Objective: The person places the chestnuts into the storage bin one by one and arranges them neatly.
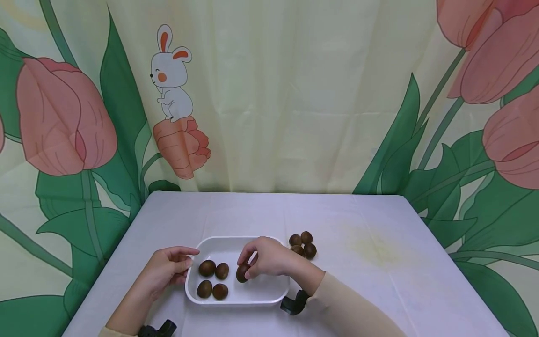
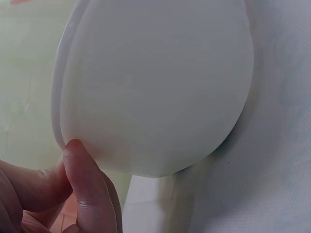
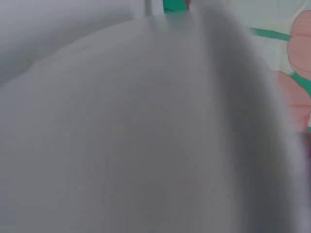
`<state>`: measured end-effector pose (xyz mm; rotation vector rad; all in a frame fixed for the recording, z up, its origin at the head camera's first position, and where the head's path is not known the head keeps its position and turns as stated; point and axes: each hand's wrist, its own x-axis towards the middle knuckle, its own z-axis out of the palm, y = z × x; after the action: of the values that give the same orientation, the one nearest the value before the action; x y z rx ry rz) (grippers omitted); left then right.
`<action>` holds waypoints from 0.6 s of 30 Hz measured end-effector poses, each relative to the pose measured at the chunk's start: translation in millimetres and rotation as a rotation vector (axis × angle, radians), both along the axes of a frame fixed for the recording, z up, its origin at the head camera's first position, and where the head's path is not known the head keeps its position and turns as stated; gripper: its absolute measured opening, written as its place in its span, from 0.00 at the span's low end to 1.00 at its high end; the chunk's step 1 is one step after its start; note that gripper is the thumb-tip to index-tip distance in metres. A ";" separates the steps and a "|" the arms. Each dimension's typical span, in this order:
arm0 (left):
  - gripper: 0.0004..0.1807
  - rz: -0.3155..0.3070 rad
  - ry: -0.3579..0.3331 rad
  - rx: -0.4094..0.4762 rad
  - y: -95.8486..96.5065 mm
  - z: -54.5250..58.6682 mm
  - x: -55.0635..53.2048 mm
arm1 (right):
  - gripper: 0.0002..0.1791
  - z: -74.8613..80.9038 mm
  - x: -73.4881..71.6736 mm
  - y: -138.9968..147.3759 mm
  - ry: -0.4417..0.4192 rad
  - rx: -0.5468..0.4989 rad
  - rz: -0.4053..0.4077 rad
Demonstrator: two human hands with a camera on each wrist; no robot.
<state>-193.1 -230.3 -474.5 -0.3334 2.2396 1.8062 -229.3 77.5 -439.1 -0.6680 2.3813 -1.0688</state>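
Note:
A white tray [image 1: 244,303] lies on the table with several brown chestnuts [image 1: 207,268] in its left half. My left hand [image 1: 162,271] pinches the tray's left rim; in the left wrist view its fingertips meet the edge of the tray [image 2: 155,87]. Over the middle of the tray, my right hand [image 1: 269,257] pinches a chestnut [image 1: 241,274] between thumb and fingers. Whether that chestnut touches the tray floor I cannot tell. The tray's blurred pale wall [image 3: 146,126] fills most of the right wrist view, which hides the right hand's fingers.
Several more chestnuts [image 1: 309,251] sit in a cluster on the table just right of the tray, partly behind the right wrist. A white cloth [image 1: 345,290] covers the table. Behind it hangs a curtain [image 1: 286,93] printed with tulips and a rabbit.

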 end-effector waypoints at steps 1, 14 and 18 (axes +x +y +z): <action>0.17 0.001 -0.001 0.000 -0.1 -0.2 -0.1 | 0.17 -2.0 0.4 -1.5 0.000 0.004 0.002; 0.17 -0.001 -0.008 0.014 0.1 0.0 -0.5 | 0.18 -24.0 6.9 -13.7 -0.046 -0.014 0.041; 0.17 0.002 -0.013 0.013 0.2 0.1 -0.9 | 0.19 -27.4 8.3 -15.9 -0.044 -0.023 0.042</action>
<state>-194.1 -230.1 -474.5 -0.3438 2.2183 1.8140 -221.0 61.6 -466.5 -0.6926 2.3106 -1.0832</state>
